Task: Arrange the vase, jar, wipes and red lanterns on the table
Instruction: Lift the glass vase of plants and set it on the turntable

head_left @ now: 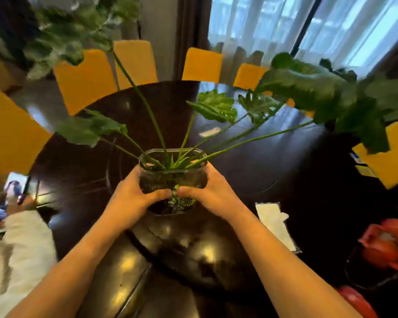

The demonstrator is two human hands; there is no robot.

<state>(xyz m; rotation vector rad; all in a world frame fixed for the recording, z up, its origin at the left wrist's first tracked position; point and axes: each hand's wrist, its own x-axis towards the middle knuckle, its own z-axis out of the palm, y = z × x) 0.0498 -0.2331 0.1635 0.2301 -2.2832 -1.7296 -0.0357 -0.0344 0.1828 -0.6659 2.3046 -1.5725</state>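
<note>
Near the middle of the dark round table (pixel 285 157), a clear glass vase (pixel 172 180) sits between both hands. The left hand (pixel 133 198) wraps the vase's left side, fingers curled around the far wall and thumb (pixel 157 195) laid across the near face. The right hand (pixel 213 193) mirrors it on the right side, its thumb (pixel 187 191) pointing inward. The two thumb tips almost meet at the front of the glass. Both grips are closed firmly on the vase, palms pressed to the glass; whether its base touches the table I cannot tell.

Long green stems (pixel 152 120) fan out of the vase mouth, ending in broad leaves (pixel 216 106) that spread over the table and toward the camera's edges.

Right of the right forearm, a white pack of wipes (pixel 276 226) lies flat on the table, apart from the vase. Farther right, near the table's edge, red lanterns (pixel 388 244) rest in a blurred heap, with another red shape (pixel 356 301) at the bottom edge.

Yellow chairs (pixel 85 79) ring the far side. At the left, another person in a white sleeve (pixel 21 249) holds a phone (pixel 0 207).
</note>
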